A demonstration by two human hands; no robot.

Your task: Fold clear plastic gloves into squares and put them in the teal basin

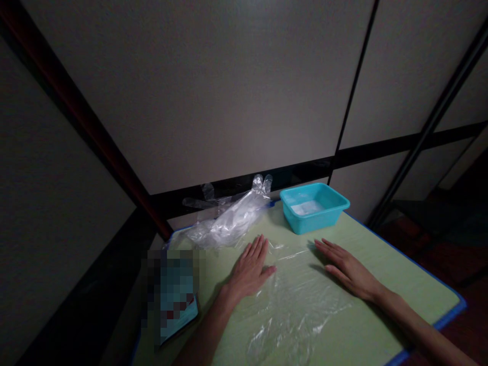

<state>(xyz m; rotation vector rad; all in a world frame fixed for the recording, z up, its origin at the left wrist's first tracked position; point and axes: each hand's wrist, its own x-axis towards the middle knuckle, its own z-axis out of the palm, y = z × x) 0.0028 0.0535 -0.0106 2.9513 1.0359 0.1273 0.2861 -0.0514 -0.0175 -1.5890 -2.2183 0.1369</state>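
Left grip is palm-down, right grip slants inward, both released, contact with plastic film unclear.

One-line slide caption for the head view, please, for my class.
Left hand and right hand flank clear film on a green tabletop, plastic gloves and turquoise basin beyond.

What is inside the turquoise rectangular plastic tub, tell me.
Whitish material shows inside the turquoise tub; I can't tell what. The tub's near side covers part of its floor.

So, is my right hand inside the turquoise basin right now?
No, the right hand is over the green tabletop, open, with a visible gap between it and the turquoise basin.
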